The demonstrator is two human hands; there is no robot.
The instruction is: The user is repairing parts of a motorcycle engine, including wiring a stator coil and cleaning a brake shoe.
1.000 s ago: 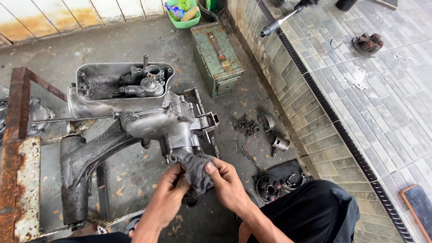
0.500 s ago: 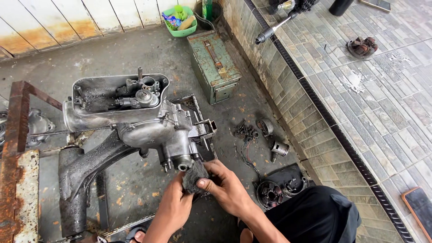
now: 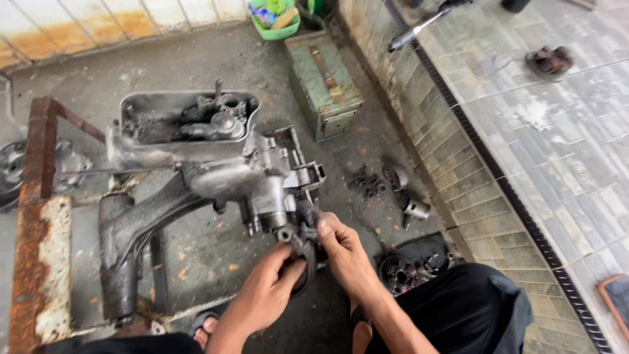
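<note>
2 hands point(image 3: 308, 275), 1 engine case point(image 3: 223, 164)

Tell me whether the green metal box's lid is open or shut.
Shut. The green metal box lies on the concrete floor with its lid flat on top and no gap showing.
</note>
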